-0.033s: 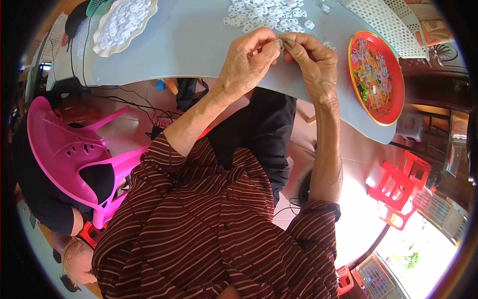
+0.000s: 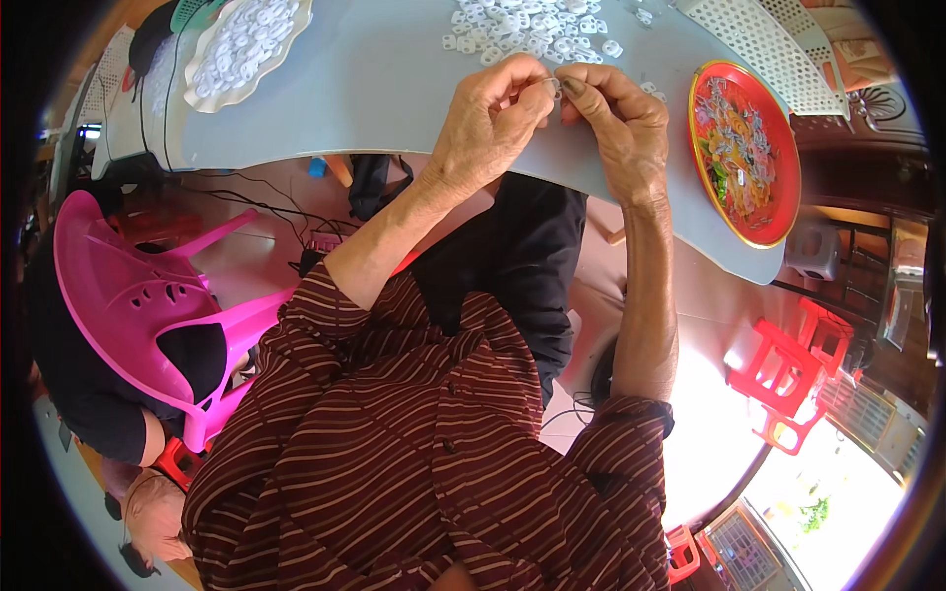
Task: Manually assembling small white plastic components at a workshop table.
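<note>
Left hand (image 2: 496, 116): over the bench's (image 2: 365, 94) near edge, forearm angled inward; fingers pinch a small pale piece (image 2: 558, 90).
Right hand (image 2: 623, 120): forearm reaching straight forward; fingers closed on the same piece.
Piece: between both hands' fingertips.

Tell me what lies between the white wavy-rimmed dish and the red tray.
The head view shows a pile of small white pieces, a few strays nearer the red tray, and the left hand and right hand, which meet at a tiny piece.
</note>
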The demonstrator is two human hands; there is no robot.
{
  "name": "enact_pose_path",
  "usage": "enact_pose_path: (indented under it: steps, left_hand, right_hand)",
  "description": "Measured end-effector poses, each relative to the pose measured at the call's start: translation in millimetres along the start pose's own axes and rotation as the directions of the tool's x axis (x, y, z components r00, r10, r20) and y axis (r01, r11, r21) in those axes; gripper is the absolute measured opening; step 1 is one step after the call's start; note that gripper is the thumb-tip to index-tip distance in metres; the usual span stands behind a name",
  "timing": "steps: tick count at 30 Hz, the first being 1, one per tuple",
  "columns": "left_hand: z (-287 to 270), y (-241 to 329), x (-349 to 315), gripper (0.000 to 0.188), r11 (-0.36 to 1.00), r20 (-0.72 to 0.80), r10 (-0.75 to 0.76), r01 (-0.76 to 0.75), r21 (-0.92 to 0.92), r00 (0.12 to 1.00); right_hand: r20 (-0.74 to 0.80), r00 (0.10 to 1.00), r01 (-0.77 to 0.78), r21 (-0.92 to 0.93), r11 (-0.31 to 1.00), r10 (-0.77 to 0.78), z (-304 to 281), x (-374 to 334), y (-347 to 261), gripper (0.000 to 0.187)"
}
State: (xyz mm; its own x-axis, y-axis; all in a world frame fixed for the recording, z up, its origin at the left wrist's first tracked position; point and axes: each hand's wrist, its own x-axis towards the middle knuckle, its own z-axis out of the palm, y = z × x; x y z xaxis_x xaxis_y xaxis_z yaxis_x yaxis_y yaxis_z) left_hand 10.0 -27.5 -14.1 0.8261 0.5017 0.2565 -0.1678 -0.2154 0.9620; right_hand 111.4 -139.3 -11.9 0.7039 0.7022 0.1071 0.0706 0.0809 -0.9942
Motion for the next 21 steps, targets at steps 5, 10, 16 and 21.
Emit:
enact_pose_path:
  steps: [5,10,16,21]
  left_hand:
    - [-1.4,-2.6,0.0,0.015,1.0,0.002,0.016,-0.016,0.007,1.0]
    - [-2.4,0.3,-0.2,0.017,1.0,0.025,-0.018,0.018,-0.01,1.0]
    - [-4.7,-2.8,1.8,0.019,1.0,0.047,0.008,-0.009,0.02,0.999]
    - [-6.3,1.2,2.7,0.018,0.997,0.045,-0.046,0.048,-0.054,0.998]
  right_hand:
    - [-0.012,1.0,0.012,0.032,0.999,-0.012,2.5,0.7,0.8,0.012]
    - [-0.021,0.998,0.056,-0.05,0.997,-0.057,3.9,0.2,-1.3,0.013]
    - [-0.039,0.997,0.068,-0.131,0.989,-0.074,6.6,-0.7,-4.1,0.017]
    - [0.03,0.997,0.068,-0.051,0.996,-0.067,-0.3,0.3,-1.4,0.017]
